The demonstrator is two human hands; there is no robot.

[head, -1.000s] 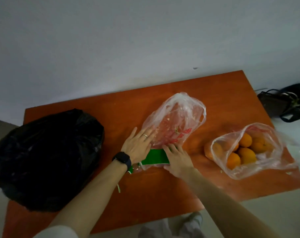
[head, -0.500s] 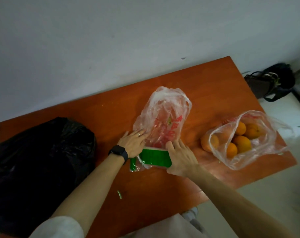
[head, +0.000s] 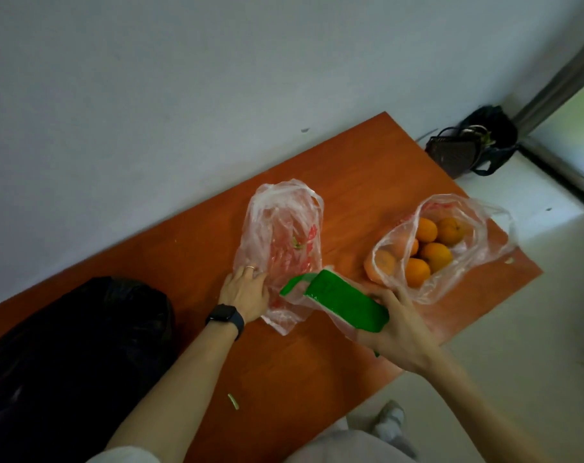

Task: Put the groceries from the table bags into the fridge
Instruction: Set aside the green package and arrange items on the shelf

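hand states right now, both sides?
left hand: open, resting flat on the clear red-printed bag.
right hand: closed around the green packet, lifted off the table.

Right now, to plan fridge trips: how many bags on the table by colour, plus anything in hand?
black bag: 1
clear: 2 (red-printed bag, bag of oranges)
green packet, in right hand: 1
total: 4

This looks like a plain room at home. My orange-brown tabletop (head: 367, 168) stands against a bare white wall (head: 217, 95). A plastic bag of oranges (head: 451, 248) lies on it, and dark handbags (head: 467, 148) sit on the pale floor (head: 524, 345) in the corner.
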